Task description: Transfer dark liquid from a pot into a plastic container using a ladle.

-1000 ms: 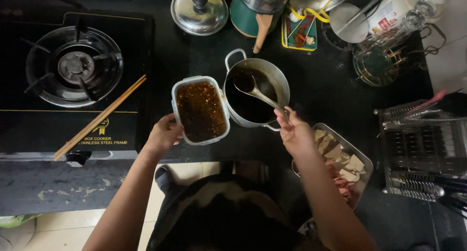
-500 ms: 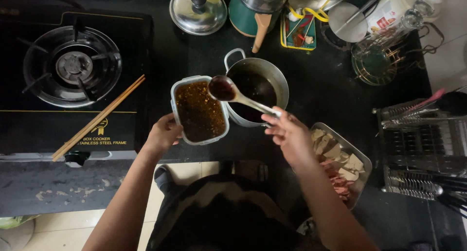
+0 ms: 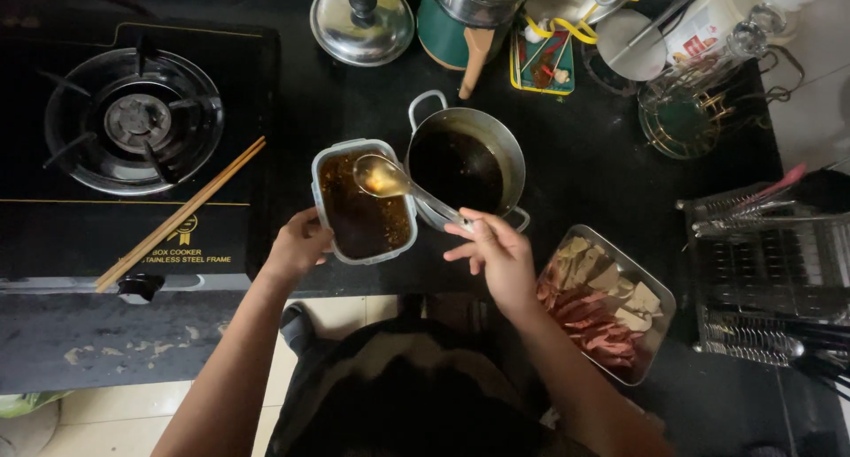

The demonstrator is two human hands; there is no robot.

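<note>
A dark, near-black garment is worn over the torso, seen at the near edge of the scene from directly above. No sleeves are seen: both forearms are bare from above the elbow to the wrist. The left hand (image 3: 297, 244) and the right hand (image 3: 498, 255) are bare; no rings, watch or bands can be made out. Dark footwear is glimpsed below, on the pale tiled floor.

Just one view here, a head cam looking pretty much straight down from above the person's own torso; it sits fairly high over the dark counter (image 3: 584, 147), so stove (image 3: 133, 125) to dish rack (image 3: 770, 271) all fits in.
</note>
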